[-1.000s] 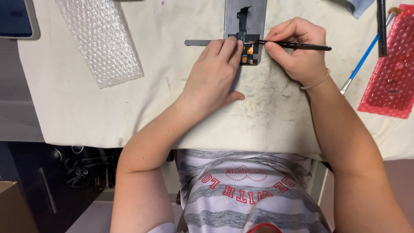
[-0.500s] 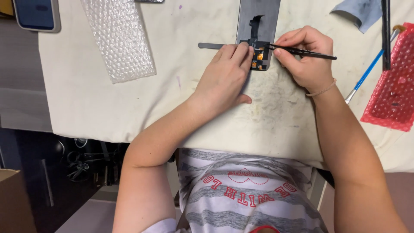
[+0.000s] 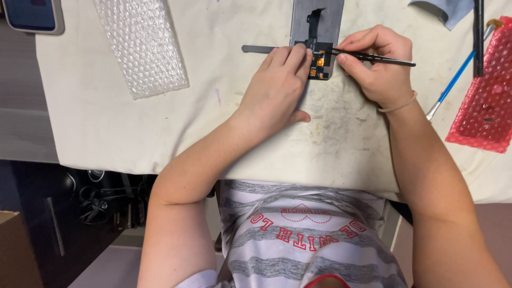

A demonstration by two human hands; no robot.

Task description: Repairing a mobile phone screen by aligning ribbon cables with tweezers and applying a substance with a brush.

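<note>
Part location: the dark grey rectangular phone screen panel (image 3: 320, 24) lies flat on the cream cloth-covered tabletop (image 3: 106, 122), far side centre, its upper end cut off by the picture edge; both hands meet at its near end.
Connector area: a black flex strip (image 3: 314, 21) runs down the panel to a small black board with orange contacts (image 3: 320, 63), which sits between the two hands.
Left hand: the left hand (image 3: 274, 93) lies palm down on the cloth with fingers stretched forward and close together; the fingertips (image 3: 301, 53) press on the panel's near left corner, just beside the orange contacts. It grips nothing, only presses.
Right hand: the right hand (image 3: 376, 66) is curled closed in a pen-style pinch around the thin black tweezers (image 3: 373, 56); the tool lies nearly level, its tip reaching left to the orange contacts, its rear end sticking out past the knuckles to the right.
Under the left fingers: a flat grey metal pry tool (image 3: 258, 49) pokes out leftward from beneath the fingertips.
Left of the work: a sheet of clear bubble wrap (image 3: 141, 45), well apart from the hands, and a phone with a dark screen (image 3: 32, 15) at the corner.
Right of the work: a blue-handled brush (image 3: 453, 82), a red bubble-wrap bag (image 3: 482, 101), a black rod-shaped tool (image 3: 478, 37).
</note>
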